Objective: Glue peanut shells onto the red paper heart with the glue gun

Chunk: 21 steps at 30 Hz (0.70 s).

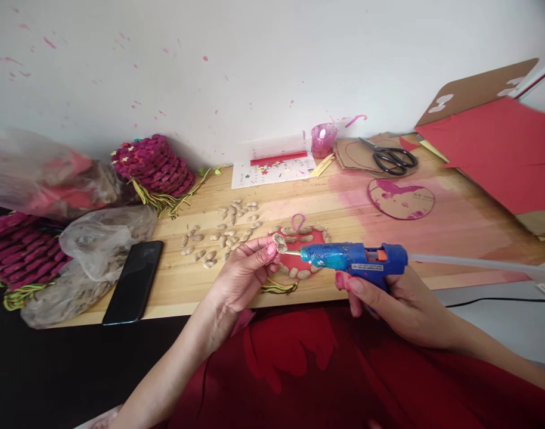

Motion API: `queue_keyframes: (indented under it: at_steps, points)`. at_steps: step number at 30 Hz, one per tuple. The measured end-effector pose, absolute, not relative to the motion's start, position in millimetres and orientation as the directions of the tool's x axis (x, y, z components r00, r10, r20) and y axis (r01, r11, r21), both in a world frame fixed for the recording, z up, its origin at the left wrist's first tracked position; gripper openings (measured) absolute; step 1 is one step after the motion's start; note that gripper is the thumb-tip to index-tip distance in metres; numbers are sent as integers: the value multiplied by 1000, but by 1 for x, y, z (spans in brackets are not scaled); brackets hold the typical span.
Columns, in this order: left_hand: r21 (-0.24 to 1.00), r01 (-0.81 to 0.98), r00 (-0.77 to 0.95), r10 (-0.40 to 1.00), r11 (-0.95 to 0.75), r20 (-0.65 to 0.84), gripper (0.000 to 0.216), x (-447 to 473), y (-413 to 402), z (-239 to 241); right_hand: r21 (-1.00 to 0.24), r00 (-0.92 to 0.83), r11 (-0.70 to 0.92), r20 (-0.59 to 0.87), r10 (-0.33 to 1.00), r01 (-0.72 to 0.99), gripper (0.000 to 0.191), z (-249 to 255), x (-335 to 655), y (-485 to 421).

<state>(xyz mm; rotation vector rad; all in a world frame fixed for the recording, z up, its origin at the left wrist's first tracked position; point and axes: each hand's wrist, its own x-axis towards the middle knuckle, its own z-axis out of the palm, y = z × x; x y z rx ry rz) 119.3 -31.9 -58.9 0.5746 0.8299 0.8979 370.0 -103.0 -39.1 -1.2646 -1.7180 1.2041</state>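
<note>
Between its thumb and fingers, my left hand (250, 265) pinches a peanut (279, 243). My right hand (384, 298) is wrapped round the handle of a blue hot glue gun (353, 257), whose metal nozzle meets or nearly meets the peanut. A clear glue stick (469, 266) juts from the gun's back end. Behind and below them lies a red shape (317, 236) edged with peanuts, with a pink loop (298, 223) at its top and yellow-green strings (279, 288) at its lower edge. The gun and my left hand hide part of it.
Loose peanuts (232, 223) are scattered to the left, near a black phone (133, 280) and plastic bags (98, 238). Stacked purple peanut pieces (154, 167) stand behind. Scissors (393, 159), a cardboard heart (400, 199), a pink cup (323, 140) and red sheets (505, 149) lie back and right.
</note>
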Motion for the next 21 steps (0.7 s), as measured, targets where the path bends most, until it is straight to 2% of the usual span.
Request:
queue_keyframes:
  at_steps: [5,21]
  points:
    - [743,-451,332,866,494,-374,31,121,-32,-57,-917,-309,146,26,951,372,46,-38,370,-101]
    - [743,-453,330,867,492,-373,32,120,-31,-58,-914,-306,138,17,952,381,46,-36,368,-99]
